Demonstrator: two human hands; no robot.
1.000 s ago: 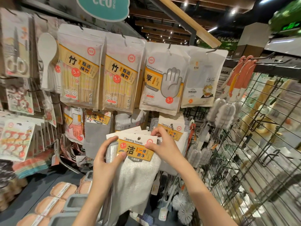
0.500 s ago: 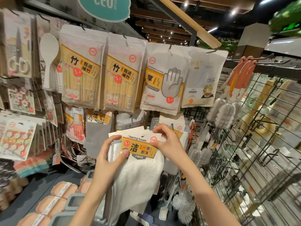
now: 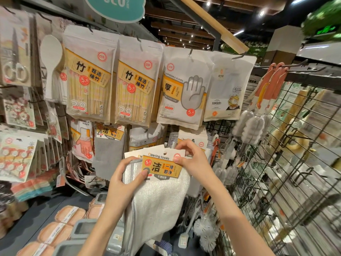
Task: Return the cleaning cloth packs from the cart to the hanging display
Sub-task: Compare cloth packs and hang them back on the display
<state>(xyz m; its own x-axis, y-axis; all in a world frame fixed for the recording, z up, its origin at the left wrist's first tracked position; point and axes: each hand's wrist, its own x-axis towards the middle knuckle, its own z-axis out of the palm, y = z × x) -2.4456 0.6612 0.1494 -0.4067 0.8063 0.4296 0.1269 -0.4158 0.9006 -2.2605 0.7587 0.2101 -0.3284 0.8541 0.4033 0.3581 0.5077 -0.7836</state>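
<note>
White cloth pack (image 3: pixel 162 196) — left hand (image 3: pixel 121 183) grip clamped on it | right hand (image 3: pixel 193 159) pinches its card top

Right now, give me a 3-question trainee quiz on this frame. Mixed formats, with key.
1. True or false: the cleaning towels pack is held by both the left hand and the right hand.
2. Multiple choice: what hangs directly above the held pack, in the top row? A) scissors B) disposable gloves pack C) bottle brushes
3. Fill in: the price sticker on the held pack's header card reads ____.

Key: 1 true; 2 B; 3 5.9
</note>
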